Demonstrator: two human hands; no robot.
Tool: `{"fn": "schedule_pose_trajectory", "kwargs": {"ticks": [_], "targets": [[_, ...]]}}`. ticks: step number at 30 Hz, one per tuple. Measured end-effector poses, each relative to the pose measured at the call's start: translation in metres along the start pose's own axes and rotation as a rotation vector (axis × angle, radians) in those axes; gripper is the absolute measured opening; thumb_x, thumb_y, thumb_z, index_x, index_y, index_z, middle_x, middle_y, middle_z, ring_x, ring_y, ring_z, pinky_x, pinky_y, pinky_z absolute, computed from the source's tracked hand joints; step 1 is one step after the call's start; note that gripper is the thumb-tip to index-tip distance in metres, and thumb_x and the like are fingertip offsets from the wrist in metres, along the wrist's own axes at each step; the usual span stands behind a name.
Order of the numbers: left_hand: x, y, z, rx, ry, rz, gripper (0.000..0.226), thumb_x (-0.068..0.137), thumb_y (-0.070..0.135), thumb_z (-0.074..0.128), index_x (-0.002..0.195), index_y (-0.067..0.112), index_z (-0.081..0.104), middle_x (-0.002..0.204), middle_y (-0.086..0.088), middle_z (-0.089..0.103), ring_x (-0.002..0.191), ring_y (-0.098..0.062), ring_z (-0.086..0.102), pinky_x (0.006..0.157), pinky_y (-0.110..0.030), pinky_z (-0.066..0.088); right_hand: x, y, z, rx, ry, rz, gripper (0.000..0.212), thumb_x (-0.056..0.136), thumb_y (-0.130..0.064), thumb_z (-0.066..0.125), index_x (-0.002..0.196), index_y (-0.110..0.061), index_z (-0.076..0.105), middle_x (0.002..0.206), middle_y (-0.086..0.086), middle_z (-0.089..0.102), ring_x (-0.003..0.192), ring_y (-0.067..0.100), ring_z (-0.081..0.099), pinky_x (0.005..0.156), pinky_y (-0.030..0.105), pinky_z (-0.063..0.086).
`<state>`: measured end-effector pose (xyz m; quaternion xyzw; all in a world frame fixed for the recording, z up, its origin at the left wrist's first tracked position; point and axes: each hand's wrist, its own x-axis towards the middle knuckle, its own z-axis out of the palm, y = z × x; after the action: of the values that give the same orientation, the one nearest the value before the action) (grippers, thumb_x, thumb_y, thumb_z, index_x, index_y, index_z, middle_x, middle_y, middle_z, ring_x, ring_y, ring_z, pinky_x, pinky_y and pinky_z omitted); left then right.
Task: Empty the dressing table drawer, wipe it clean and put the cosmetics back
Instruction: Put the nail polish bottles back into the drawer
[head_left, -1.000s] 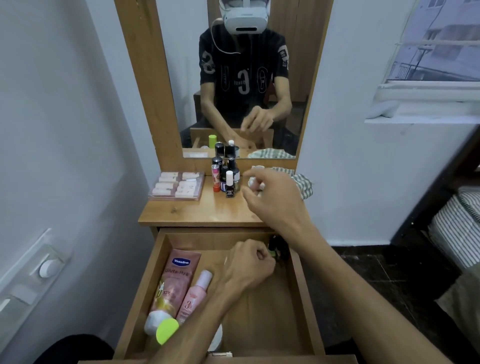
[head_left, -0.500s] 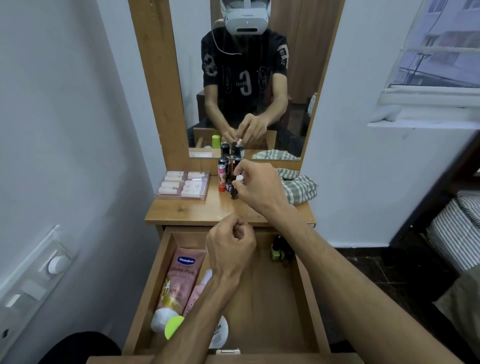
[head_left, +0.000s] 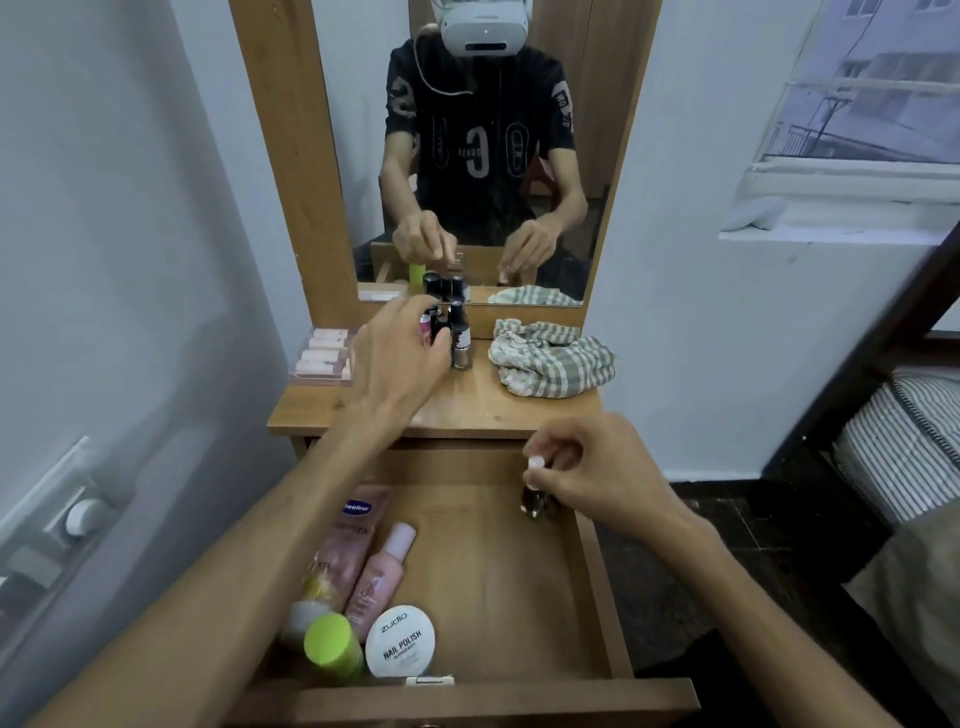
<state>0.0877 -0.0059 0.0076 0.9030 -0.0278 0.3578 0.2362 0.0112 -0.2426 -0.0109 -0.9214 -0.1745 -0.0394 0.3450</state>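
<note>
Right hand (head_left: 597, 473) with white-capped bottle (head_left: 535, 488) now down at drawer (head_left: 602, 597) corner.

Could not tell whether the left hand (head_left: 397, 353) actually gripped the pink bottle (head_left: 426, 326) behind its fingers or only touched it; bottle mostly hidden. Small dark bottle (head_left: 534, 503) under the right hand (head_left: 597, 475) largely covered by fingers, its label too small to read. Vaseline tube (head_left: 347, 551) partly masked by the left forearm, brand name cut short. Print on the pink spray bottle (head_left: 382, 571) blurred. Green-capped container (head_left: 332, 644) half concealed by the forearm. Clear box (head_left: 322, 353) of pale items overlapped by the left hand, contents unreadable. Drawer (head_left: 602, 597) front cropped by the bottom edge.
</note>
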Motion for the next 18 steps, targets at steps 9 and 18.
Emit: {"fn": "schedule_pose_trajectory", "kwargs": {"ticks": [9, 18], "targets": [[0.013, 0.003, 0.014, 0.189, -0.084, 0.057, 0.020, 0.090, 0.026, 0.065, 0.106, 0.016, 0.072, 0.097, -0.003, 0.069, 0.085, -0.027, 0.067, 0.070, -0.043, 0.055, -0.012, 0.037, 0.022, -0.252, -0.076, -0.047, 0.018, 0.078, -0.011, 0.073, 0.088, -0.024, 0.081, 0.076, -0.016, 0.071, 0.074, 0.005, 0.065, 0.069, 0.017, 0.047], [0.009, 0.005, 0.016, 0.191, -0.078, 0.150, 0.016, 0.091, 0.025, 0.069, 0.101, 0.013, 0.065, 0.108, -0.005, 0.063, 0.078, -0.025, 0.065, 0.062, -0.033, 0.040, -0.014, 0.054, 0.037, -0.251, -0.018, -0.087, 0.026, 0.077, -0.001, 0.065, 0.080, -0.022, 0.079, 0.094, -0.007, 0.072, 0.087, 0.016, 0.067, 0.075, 0.030, 0.055]]}}
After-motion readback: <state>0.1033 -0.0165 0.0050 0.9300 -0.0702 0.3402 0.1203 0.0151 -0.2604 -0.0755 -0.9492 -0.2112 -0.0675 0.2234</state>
